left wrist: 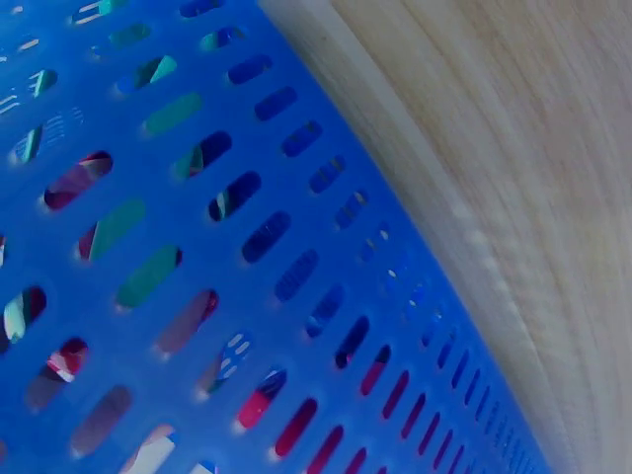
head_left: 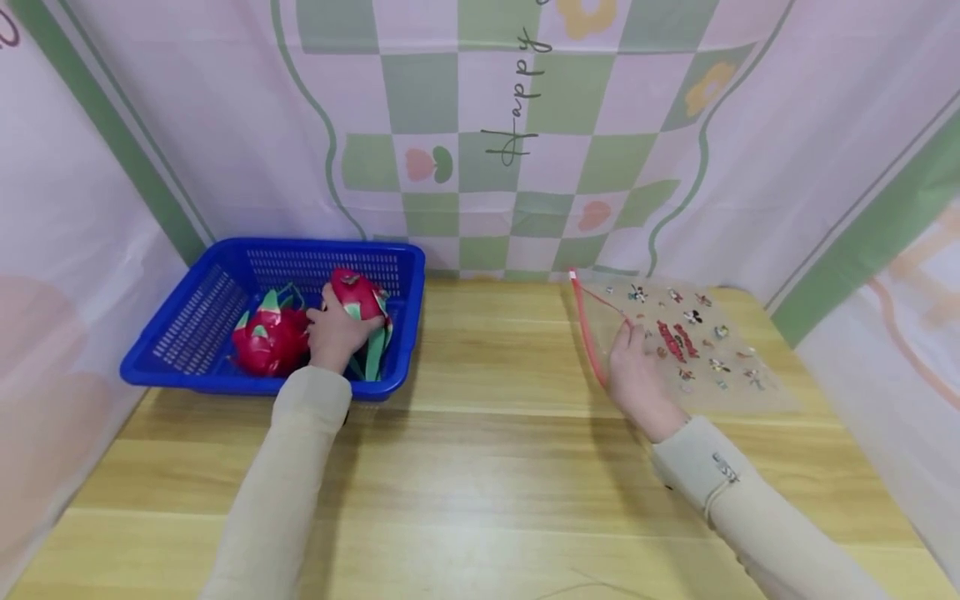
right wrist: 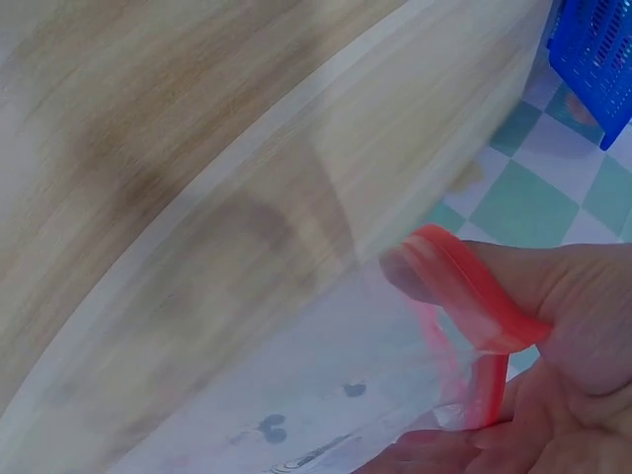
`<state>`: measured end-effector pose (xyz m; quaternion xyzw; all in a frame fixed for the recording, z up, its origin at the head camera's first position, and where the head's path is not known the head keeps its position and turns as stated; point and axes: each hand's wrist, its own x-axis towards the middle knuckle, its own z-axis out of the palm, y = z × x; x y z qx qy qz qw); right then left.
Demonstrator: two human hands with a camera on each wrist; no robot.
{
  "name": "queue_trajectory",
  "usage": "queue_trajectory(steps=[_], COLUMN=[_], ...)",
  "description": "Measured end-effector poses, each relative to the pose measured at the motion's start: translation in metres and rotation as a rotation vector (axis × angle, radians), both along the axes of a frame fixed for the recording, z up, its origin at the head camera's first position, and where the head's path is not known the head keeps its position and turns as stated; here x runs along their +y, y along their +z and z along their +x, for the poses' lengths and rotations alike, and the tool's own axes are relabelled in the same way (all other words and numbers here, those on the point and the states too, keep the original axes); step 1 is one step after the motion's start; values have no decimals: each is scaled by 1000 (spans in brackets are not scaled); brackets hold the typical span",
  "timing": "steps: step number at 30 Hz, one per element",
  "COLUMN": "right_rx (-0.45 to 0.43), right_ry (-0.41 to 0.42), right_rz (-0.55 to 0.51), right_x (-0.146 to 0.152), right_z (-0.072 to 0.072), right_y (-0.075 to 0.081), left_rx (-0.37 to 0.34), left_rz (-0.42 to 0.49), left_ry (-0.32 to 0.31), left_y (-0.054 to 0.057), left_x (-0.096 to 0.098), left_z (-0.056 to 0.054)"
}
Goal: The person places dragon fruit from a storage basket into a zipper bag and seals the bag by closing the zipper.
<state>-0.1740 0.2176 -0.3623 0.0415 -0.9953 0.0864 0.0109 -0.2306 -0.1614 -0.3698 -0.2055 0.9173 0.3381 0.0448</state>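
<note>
Inside the blue basket [head_left: 273, 244], my left hand [head_left: 337, 329] grips a red dragon fruit [head_left: 358, 293] with green leaf tips, fingers on one side and thumb on the other. Beside it a second dragon fruit [head_left: 270, 340] lies in the basket. The left wrist view shows mostly the slotted basket wall [left wrist: 326, 257], with red and green behind the slots and the hand hidden. At the right, my right hand [head_left: 637, 375] holds the red zip edge [head_left: 588, 333] of a clear printed bag [head_left: 738, 350]. In the right wrist view the bag's red mouth [right wrist: 464, 276] is parted at the thumb.
A light wooden table [head_left: 480, 467] lies under everything. Behind it hangs a checkered cloth [head_left: 487, 92] reaching the table's back edge. A thin dark strand [head_left: 600, 583] lies near the front.
</note>
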Motion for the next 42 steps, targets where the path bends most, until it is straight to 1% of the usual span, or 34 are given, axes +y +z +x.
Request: queue_trajectory(steps=[3, 6, 10, 16, 19, 22, 26, 31, 33, 35, 38, 42], right_rx=[-3, -33, -91, -140, -151, -153, -143, -145, -154, -164, -170, -165], right_ry=[7, 0, -16, -36, -41, -45, -52, -60, -64, -71, -70, -55], right_rz=[25, 37, 7, -22, -19, -15, -10, 11, 15, 10, 8, 13], right_x=[0, 1, 2, 3, 3, 3, 4, 3, 2, 1, 0, 0], right_z=[1, 1, 0, 0, 0, 0, 0, -1, -2, -2, -1, -1], right_y=[-1, -2, -3, -4, -5, -5, -4, -2, -2, 0, 1, 1], left_rx=[23, 53, 77, 119, 150, 184, 259, 364, 415, 458, 480, 488], left_rz=[3, -5, -11, -27, -40, -34, -4, 69, 109, 151, 229, 373], left_ry=[-8, -23, -29, -16, 5, 41, 96, 170, 197, 215, 217, 194], left_y=[0, 0, 0, -1, -1, 0, 2, 4, 8, 14, 27, 42], left_x=[0, 0, 0, 1, 1, 1, 2, 4, 5, 5, 8, 13], left_z=[1, 3, 4, 2, 0, -1, -3, -6, -6, -5, -4, -2])
